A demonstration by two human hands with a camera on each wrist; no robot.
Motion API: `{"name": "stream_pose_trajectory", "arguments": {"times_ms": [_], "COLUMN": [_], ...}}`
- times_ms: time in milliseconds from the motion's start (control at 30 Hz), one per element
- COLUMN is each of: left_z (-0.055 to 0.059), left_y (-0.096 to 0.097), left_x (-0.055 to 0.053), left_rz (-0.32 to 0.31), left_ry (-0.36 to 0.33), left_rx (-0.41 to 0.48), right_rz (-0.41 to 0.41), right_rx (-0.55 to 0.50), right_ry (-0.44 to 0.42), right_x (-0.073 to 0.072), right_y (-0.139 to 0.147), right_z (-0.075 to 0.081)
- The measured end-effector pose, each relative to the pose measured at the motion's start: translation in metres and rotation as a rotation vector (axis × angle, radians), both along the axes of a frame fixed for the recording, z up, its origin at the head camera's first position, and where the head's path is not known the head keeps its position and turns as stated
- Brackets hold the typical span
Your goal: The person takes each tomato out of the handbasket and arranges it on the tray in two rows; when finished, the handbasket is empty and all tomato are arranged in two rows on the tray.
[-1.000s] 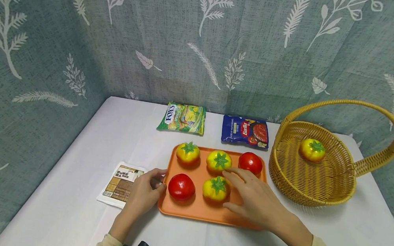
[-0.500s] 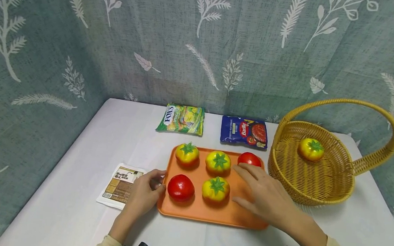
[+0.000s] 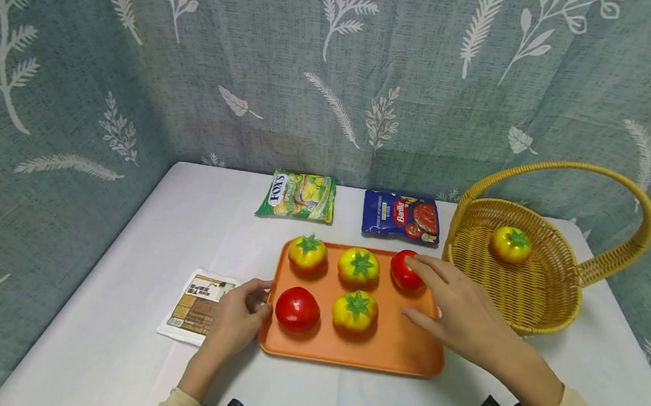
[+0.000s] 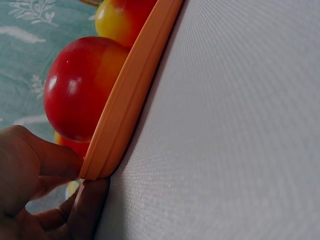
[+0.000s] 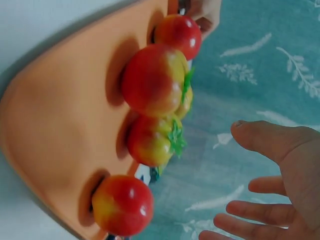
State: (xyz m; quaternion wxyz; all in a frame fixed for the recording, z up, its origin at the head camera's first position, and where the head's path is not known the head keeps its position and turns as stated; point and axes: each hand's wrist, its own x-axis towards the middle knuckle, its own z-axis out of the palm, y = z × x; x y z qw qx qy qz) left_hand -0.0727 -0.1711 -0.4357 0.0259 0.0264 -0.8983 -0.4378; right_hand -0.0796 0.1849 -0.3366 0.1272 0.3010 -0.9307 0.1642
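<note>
The orange tray (image 3: 387,359) lies flat on the white table and bears several toy tomatoes. My left hand (image 3: 234,318) holds its left rim, thumb and fingers curled about the edge in the left wrist view. Beside that hand sits a red tomato (image 3: 297,309). A yellow tomato (image 3: 355,312) with a green leafy top is at the front middle; two more stand along the back. Over the tray's right side hovers my right hand (image 3: 462,308), fingers spread and holding nothing. Its fingertips partly cover the red tomato (image 3: 406,269) at the back right; contact is unclear.
A wicker basket (image 3: 551,303) with a tall handle stands at the right, one yellow tomato (image 3: 511,245) inside. Behind the tray lie a green Fox's bag (image 3: 298,196) and a blue Barilla pouch (image 3: 402,217). A brown-and-white packet (image 3: 196,305) lies partly under my left forearm's side.
My right hand has moved right and slightly back, from beside the front yellow tomato to near the back-right red one. The left hand stays on the tray rim.
</note>
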Motion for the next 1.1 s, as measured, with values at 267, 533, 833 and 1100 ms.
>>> {"name": "stream_pose_trajectory", "arguments": {"times_ms": [267, 533, 833, 1100], "left_z": [-0.002, -0.003, -0.002, -0.002], "left_y": [-0.001, -0.002, -0.002, -0.001], "left_x": [-0.002, -0.002, -0.001, 0.0], "left_rz": [-0.004, -0.007, -0.004, 0.0], "left_ry": [0.011, 0.027, 0.014, 0.013], "left_rx": [0.001, 0.001, 0.004, 0.011], "right_rz": [-0.015, -0.022, -0.049, -0.06], "right_rx": [-0.01, -0.048, -0.072, -0.08], "right_ry": [0.07, 0.126, 0.167, 0.185], "right_x": [-0.007, -0.014, -0.02, -0.029], "right_y": [0.018, 0.036, 0.05, 0.06], "right_z": [0.011, 0.023, 0.027, 0.023]}}
